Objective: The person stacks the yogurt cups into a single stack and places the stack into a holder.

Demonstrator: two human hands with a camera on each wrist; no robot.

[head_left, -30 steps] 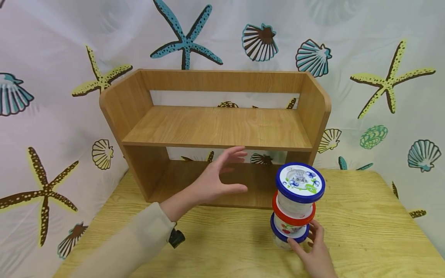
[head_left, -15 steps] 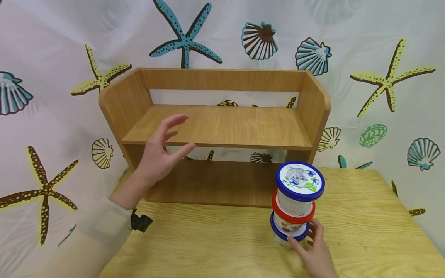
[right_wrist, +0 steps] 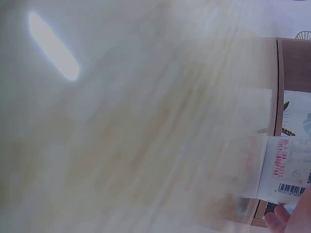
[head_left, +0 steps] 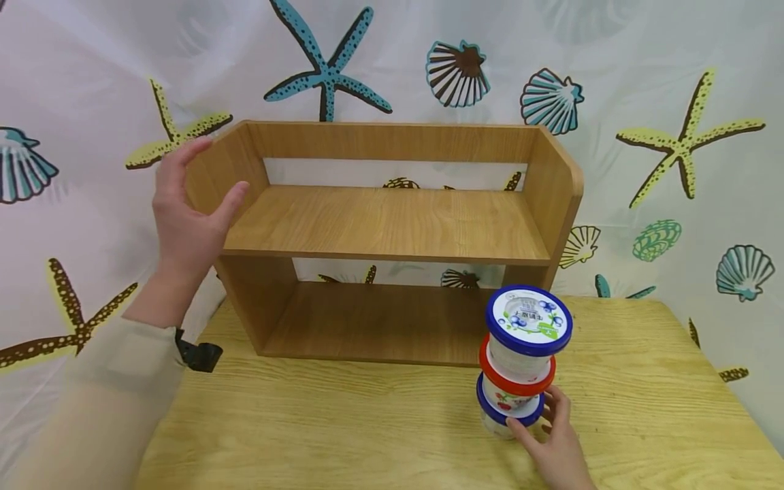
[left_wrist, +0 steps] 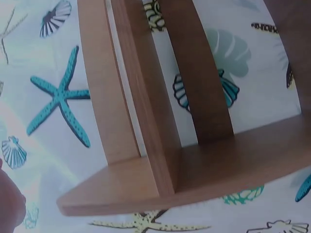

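Observation:
Three round tubs stand stacked on the table: a blue-lidded bottom tub (head_left: 497,425), a red-lidded tub (head_left: 511,396) in the middle and a blue-lidded top tub (head_left: 528,321). My right hand (head_left: 557,449) grips the bottom one, thumb in front and fingers on its right side. In the right wrist view a white tub side with a barcode (right_wrist: 286,167) shows by my fingers (right_wrist: 278,219). My left hand (head_left: 188,221) is raised at the shelf's left side panel, thumb and fingers spread apart, holding nothing. The left wrist view shows only part of that hand (left_wrist: 9,201).
A two-level wooden shelf (head_left: 380,221) stands at the back of the wooden table (head_left: 343,422), its right end just behind the tubs. A white curtain (head_left: 392,41) printed with starfish and shells hangs behind it.
My left hand has moved left and up, from in front of the shelf's middle to its left side panel. The right hand and the stack have stayed in place.

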